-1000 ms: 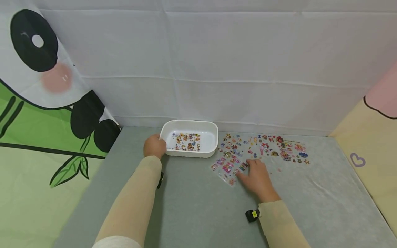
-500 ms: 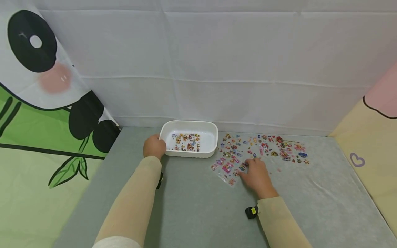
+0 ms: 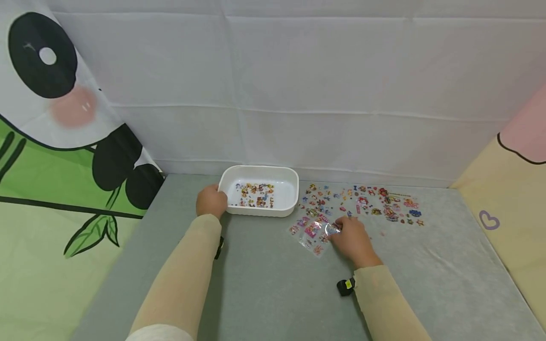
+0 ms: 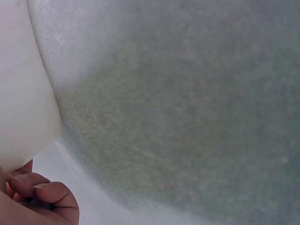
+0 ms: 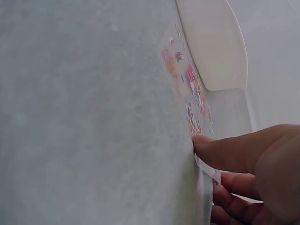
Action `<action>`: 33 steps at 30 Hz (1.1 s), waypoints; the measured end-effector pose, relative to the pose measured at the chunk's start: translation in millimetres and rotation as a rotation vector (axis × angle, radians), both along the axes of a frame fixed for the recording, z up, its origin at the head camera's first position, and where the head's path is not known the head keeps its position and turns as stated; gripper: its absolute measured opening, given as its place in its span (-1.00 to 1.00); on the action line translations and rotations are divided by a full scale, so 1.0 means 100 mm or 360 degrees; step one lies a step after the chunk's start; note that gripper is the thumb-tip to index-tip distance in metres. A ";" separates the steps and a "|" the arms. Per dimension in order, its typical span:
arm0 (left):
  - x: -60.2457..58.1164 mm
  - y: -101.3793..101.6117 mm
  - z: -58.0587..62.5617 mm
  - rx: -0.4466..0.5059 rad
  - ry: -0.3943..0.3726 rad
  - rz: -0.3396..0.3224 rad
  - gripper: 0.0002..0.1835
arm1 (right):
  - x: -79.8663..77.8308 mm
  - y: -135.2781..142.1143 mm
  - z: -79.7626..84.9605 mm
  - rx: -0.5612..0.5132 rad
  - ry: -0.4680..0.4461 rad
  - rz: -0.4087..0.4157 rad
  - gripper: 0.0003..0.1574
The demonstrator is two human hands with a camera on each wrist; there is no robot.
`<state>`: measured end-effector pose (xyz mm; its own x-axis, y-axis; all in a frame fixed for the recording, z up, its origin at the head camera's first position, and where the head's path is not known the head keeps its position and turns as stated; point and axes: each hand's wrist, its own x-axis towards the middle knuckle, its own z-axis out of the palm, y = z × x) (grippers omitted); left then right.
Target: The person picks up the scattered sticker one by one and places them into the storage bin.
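Note:
My left hand (image 3: 211, 201) grips the left end of a white plastic tub (image 3: 258, 212), its fingers curled at the rim. Inside the tub lies a clear sticker sheet (image 3: 257, 195) with small colourful figures. Right of the tub, my right hand (image 3: 351, 240) pinches the edge of another clear sticker sheet (image 3: 313, 230) printed in pink and several colours. In the right wrist view the thumb (image 5: 206, 147) is on top of the sheet's edge, which bends up between thumb and fingers. Glare shows on the sheet beside the fingertips in the head view.
More clear sticker sheets (image 3: 386, 204) lie flat along the back right of the grey cloth-covered table (image 3: 273, 284). A white cloth (image 3: 298, 94) hangs behind the table, with printed cloths (image 3: 490, 199) at both sides.
The right hand has pinched up the near sheet's right edge, which now bends and catches the light. The left hand stays at the tub.

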<state>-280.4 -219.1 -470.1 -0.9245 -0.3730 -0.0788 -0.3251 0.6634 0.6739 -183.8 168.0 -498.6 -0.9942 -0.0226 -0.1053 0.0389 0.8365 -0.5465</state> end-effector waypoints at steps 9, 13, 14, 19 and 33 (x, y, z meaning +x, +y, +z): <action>0.00 0.01 0.00 0.0016 -0.0007 0.0007 -0.52 | -0.07 0.04 0.00 -0.0073 -0.0061 -0.0009 -0.35; 0.01 0.02 0.00 0.0014 -0.0004 0.0011 -0.52 | -0.08 0.05 0.02 -0.0097 -0.0091 -0.0014 -0.38; 0.01 0.02 0.01 0.0013 -0.0005 0.0011 -0.52 | -0.08 0.04 0.02 -0.0099 -0.0096 -0.0016 -0.39; 0.02 0.01 0.02 0.0015 -0.0016 0.0017 -0.52 | -0.08 0.03 0.03 -0.0122 -0.0103 -0.0005 -0.43; 0.00 0.01 0.00 0.0007 -0.0026 0.0008 -0.52 | -0.08 0.05 0.04 -0.0149 -0.0174 -0.0015 -0.57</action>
